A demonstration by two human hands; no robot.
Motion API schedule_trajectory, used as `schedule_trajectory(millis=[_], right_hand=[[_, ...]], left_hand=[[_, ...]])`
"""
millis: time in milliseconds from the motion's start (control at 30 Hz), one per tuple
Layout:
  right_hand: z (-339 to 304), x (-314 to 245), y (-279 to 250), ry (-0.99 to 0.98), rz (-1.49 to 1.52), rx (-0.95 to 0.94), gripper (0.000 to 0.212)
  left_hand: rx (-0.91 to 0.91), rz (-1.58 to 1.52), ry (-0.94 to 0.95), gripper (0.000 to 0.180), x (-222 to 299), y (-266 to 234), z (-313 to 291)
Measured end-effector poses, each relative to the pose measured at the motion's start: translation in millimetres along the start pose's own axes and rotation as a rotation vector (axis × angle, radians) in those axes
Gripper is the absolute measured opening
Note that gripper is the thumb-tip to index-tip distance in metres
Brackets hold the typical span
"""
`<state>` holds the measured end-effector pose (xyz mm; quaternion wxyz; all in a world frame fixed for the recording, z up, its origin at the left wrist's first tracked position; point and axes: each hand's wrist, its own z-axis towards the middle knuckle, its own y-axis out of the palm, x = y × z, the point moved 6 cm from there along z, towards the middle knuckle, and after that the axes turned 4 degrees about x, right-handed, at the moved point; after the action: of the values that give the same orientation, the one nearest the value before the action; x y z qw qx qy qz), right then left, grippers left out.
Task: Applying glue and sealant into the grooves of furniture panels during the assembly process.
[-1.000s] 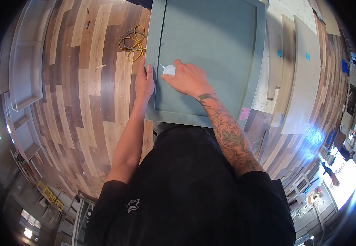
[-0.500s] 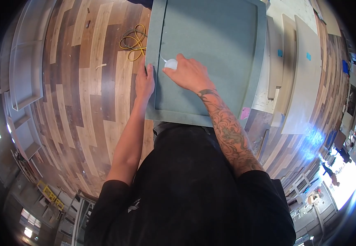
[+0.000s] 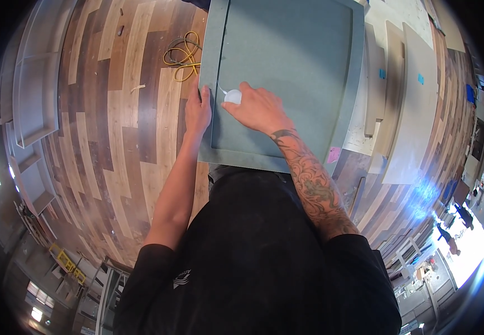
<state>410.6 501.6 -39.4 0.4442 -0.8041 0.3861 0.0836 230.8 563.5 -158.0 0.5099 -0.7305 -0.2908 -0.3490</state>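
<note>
A grey-green framed panel [image 3: 286,72], like a cabinet door with a recessed centre, lies in front of me. My right hand [image 3: 259,106] is closed around a small white squeeze bottle [image 3: 232,97], whose round end shows and whose thin nozzle points at the groove along the panel's left frame strip. Most of the bottle is hidden by the fingers. At the panel's left edge is my left hand [image 3: 199,113], thumb against the frame and other fingers along the side, holding the edge. A pink tag [image 3: 334,154] sits on the near right corner.
A coiled yellow cord [image 3: 183,57] lies left of the panel on the plank-patterned floor [image 3: 124,123]. White cabinet frames [image 3: 35,95] stand far left. Long pale boards [image 3: 412,100] with blue tape lie to the right. Other people [image 3: 449,240] show in the bright far-right opening.
My right hand and the bottle have shifted slightly toward me along the groove. The left hand stays at the panel's edge.
</note>
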Motion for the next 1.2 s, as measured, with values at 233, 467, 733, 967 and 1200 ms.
schedule_trajectory(millis=[233,467,733,967,1200], right_hand=[[-6,-3,-1,-0.008,-0.018,-0.029,0.057],[-6,2,7,-0.018,-0.018,-0.014,0.058],[-8,2,11,-0.033,-0.009,-0.024,0.058],[-10,1,12,-0.02,-0.018,-0.042,0.058],[-12,0,15,-0.024,-0.025,-0.046,0.059]], left_hand=[[0.009,0.015,0.007,0.053,0,-1,1],[-0.009,0.015,-0.034,0.051,4,-2,-1],[-0.004,0.025,-0.029,0.05,3,-1,0],[0.005,0.029,-0.013,0.051,2,-1,1],[0.019,0.047,0.001,0.051,1,-1,0]])
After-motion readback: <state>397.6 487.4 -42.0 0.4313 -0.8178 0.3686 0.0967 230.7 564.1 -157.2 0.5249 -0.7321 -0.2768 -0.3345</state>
